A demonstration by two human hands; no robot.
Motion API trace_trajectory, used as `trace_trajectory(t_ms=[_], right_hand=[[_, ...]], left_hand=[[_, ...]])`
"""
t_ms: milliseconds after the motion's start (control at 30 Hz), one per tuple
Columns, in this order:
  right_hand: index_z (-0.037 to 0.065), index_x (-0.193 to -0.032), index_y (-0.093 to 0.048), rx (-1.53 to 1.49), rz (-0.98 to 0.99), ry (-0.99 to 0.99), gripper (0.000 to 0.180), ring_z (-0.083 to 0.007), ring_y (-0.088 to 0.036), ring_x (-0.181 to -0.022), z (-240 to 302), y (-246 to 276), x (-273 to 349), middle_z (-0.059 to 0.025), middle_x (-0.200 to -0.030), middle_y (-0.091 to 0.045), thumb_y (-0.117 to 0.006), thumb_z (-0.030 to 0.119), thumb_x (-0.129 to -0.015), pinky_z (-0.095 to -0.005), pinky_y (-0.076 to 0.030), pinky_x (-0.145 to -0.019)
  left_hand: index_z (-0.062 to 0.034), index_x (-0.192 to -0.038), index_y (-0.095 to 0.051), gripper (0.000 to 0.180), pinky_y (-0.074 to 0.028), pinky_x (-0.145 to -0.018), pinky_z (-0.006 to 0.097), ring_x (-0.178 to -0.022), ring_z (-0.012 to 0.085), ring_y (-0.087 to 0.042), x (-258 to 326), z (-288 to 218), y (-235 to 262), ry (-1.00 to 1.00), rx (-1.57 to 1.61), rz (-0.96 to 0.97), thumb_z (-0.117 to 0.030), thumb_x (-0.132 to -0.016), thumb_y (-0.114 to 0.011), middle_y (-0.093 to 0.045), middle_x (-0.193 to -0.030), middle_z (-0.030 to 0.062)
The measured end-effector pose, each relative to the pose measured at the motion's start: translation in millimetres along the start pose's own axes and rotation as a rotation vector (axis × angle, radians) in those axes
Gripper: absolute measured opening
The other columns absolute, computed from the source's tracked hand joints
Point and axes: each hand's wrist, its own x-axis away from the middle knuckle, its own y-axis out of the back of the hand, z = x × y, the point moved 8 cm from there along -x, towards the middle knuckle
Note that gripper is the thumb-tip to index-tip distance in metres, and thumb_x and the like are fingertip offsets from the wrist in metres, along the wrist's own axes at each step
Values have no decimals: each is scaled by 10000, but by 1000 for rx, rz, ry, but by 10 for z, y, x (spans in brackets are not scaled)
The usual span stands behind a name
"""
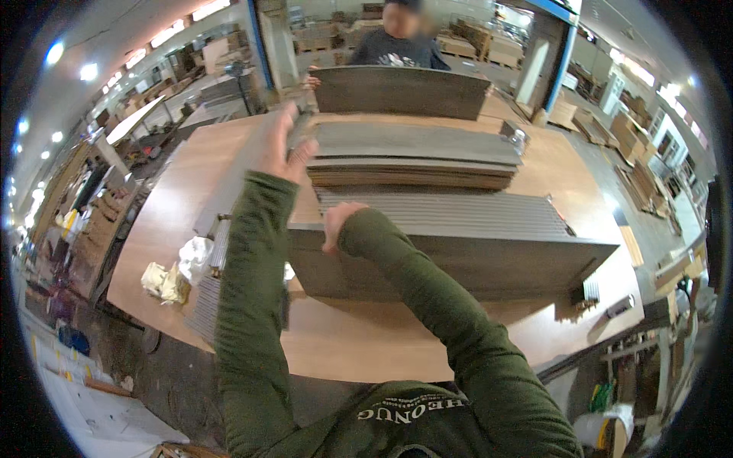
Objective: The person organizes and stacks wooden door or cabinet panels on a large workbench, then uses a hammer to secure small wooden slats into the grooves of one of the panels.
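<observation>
A long dark grey panel [450, 263] stands on its long edge on the table in front of me. Near its left end, my right hand [341, 224] is closed over the top edge. My left hand [289, 145] is raised, slightly blurred, with its fingers apart and nothing visible in it. It is left of a stack of flat grey boards [412, 145]. Ribbed grey panels [450, 214] lie between that stack and the standing panel. Across the table, a person's hands hold another dark panel [397, 91] upright by its ends.
The wide wooden table [366, 343] carries crumpled white plastic [196, 258] and a cream cloth [164, 282] at the left. Long grey strips [237, 179] lie along that side. A small clear object [519, 141] sits by the stack's right end. Beyond, blue-edged pillars [561, 57] rise.
</observation>
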Motion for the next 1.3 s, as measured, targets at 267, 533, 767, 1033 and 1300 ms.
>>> trace_trajectory(t_ms=[267, 533, 767, 1033, 1300], right_hand=[[109, -839, -685, -230, -380, 49, 345, -287, -620, -830, 131, 184, 216, -111, -872, -654, -699, 353, -596, -399, -492, -720], [65, -859, -675, 15, -214, -114, 412, -273, -628, -731, -1441, 23, 1462, -110, -793, -651, -674, 432, -671, -383, -513, -635], [129, -775, -661, 141, -362, -416, 416, -241, -621, -671, -3019, -47, 2992, -80, -703, -637, -696, 493, -577, -371, -469, -674], [192, -922, -644, 121, -684, -365, 566, -200, -619, -741, -3093, -110, 3104, -29, -754, -649, -721, 571, -509, -366, -374, -913], [91, -992, -592, -166, -922, -155, 521, -259, -588, -900, -3520, 608, 4091, -104, -983, -608, -763, 374, -589, -348, -456, -814]], left_hand=[[-74, -1321, -297, 627, -370, -925, 434, -1080, 322, -488, 699, 495, -390, -76, -290, -42, -346, -816, -548, -516, -1138, 189], [-89, -1271, -384, 603, -406, -861, 406, -1015, 307, -529, 701, 1191, -1357, 180, -231, 529, -445, -813, -548, -559, -1098, 149], [-50, -1214, -441, 654, -451, -783, 375, -920, 263, -577, 642, -581, -1439, 258, -226, 936, -489, -756, -597, -597, -1011, 147], [-89, -1180, -417, 592, -479, -676, 429, -784, 319, -611, 587, -2697, -2923, -22, -252, 1139, -357, -711, -659, -621, -812, 168], [-110, -1134, -433, 539, -475, -606, 414, -720, 319, -610, 609, -2972, -3004, 11, -269, 1108, -339, -712, -678, -616, -747, 159]])
